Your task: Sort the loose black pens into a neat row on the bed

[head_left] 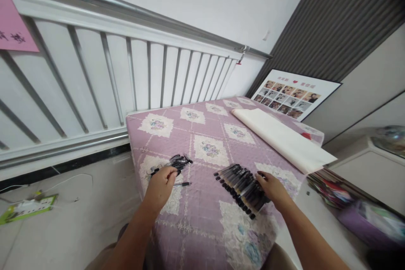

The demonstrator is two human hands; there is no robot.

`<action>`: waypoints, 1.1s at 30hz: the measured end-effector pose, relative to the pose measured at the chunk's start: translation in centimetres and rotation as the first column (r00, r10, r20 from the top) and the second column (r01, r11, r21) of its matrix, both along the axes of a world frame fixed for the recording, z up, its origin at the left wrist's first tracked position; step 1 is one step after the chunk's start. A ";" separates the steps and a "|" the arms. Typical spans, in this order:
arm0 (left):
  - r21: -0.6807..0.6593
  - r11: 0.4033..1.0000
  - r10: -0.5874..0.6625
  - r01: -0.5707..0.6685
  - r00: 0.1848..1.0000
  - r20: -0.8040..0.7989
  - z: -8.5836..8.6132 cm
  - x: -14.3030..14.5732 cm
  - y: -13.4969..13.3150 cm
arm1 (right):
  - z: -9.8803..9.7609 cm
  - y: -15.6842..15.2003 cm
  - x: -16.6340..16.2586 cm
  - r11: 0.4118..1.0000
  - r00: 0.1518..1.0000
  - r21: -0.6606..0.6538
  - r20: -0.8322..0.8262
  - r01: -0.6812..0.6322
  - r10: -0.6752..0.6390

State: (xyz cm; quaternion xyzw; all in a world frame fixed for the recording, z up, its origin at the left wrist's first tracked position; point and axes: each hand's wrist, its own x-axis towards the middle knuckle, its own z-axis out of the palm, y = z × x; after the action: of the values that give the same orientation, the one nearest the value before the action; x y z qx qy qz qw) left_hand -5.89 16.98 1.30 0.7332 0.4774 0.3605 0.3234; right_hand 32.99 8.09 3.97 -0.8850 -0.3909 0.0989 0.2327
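Observation:
Over a loose heap of small black pen parts [179,163], perhaps caps, is my left hand [161,186] with thumb and fingers closed together. Whatever lies between its fingertips is hidden. A single pen [182,184] with a dark end sticks out beside that hand, on the cloth. To the right, many clear-and-black pens [238,185] lie side by side in a slanted row, dark ends towards me. My right hand [271,187] touches the right end of this row, its fingers curled in; their grip is partly hidden by the hand itself.
The table wears a purple floral cloth [202,194]. A rolled cream sheet [278,139] lies along its right side, before a photo board [284,93]. A white radiator [139,71] runs behind on the left. On the floor sit a power strip [30,209] and a purple bin [363,221].

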 end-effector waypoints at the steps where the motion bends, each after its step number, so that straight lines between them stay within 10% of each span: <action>1: -0.001 1.000 0.015 -0.015 1.000 -0.009 0.0 -0.1 0.1 | 0.0 0.1 0.1 1.000 1.000 -0.006 0.017 0.001 -0.001; 11: 0.013 0.999 0.052 -0.051 0.992 -0.112 -0.1 -0.5 0.4 | 1.0 -0.2 -4.8 0.976 0.975 0.122 0.153 -0.181 0.162; 20: 0.080 0.997 0.040 -0.010 0.920 -0.391 -0.2 -0.5 0.6 | -3.3 2.5 -18.8 0.669 0.728 0.300 0.169 -0.680 0.664; 33: 0.138 0.990 0.096 -0.015 0.793 -0.601 0.2 0.7 0.2 | -4.7 3.2 -22.0 0.665 0.693 0.195 0.211 -0.721 0.690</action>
State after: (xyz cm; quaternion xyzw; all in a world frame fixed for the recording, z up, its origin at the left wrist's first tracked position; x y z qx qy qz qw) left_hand -5.14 17.20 1.46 0.8144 0.5535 0.1456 0.0959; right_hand 10.99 11.33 -0.71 -0.6293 -0.7257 0.0759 0.2676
